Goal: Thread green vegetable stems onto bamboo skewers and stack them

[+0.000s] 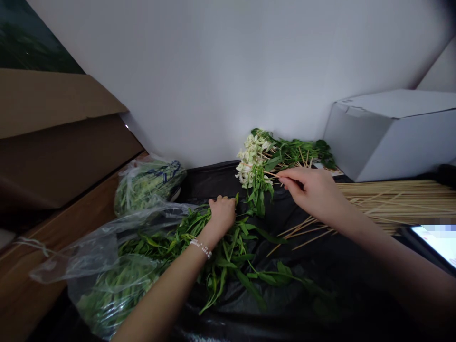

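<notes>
My right hand (313,192) pinches a thin wooden skewer (271,175) between thumb and fingers. A bunch of green leaves (259,190) sits at the skewer's far end, beside the white-and-pale-green vegetable pieces (251,154) on skewers. My left hand (223,213) is closed over the pile of leafy greens (228,259), with its fingers curled down into the stems; the fingertips are hidden. The greens spill out of a clear plastic bag (117,285) onto black plastic sheeting (285,313).
More skewered greens (302,148) lie by the wall. A large bundle of bare skewers (402,199) is at the right, near a lit phone (436,244). A white box (392,133) stands behind it. Another bag of greens (146,185) and a cardboard box (57,104) are at the left.
</notes>
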Available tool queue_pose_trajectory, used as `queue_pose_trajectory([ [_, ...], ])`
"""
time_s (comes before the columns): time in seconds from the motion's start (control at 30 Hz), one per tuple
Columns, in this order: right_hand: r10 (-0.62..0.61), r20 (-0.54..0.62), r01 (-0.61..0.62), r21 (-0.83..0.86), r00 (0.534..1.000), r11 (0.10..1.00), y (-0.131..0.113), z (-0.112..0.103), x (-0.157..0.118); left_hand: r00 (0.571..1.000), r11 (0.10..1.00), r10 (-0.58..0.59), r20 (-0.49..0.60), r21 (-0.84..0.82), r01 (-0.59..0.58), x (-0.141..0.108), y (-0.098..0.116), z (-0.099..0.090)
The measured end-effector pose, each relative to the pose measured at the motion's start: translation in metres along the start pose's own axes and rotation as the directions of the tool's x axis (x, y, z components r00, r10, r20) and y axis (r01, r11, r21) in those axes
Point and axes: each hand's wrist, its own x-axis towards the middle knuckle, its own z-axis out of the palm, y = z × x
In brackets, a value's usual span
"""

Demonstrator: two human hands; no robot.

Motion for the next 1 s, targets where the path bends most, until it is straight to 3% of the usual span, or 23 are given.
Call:
queue_pose_trajectory([
  [0.4,-0.029,0.001,0.029,0.021,1.0,0.999,-0.001,0.002,0.0,0.99,0.985,-0.133,-0.052,-0.121,0.126,0.013,-0.003,0.009],
  [0.7,-0.035,-0.003,0.035,0.029,0.999,0.999,-0.002,0.004,-0.001,0.988,0.928,-0.132,0.079,-0.342,0.151,0.019,-0.022,0.006],
  [1.0,-0.029,0.006,0.029,0.019,1.0,0.999,-0.002,0.004,0.0,0.985,0.934,-0.173,0.009,-0.315,0.167,0.015,-0.016,0.009],
])
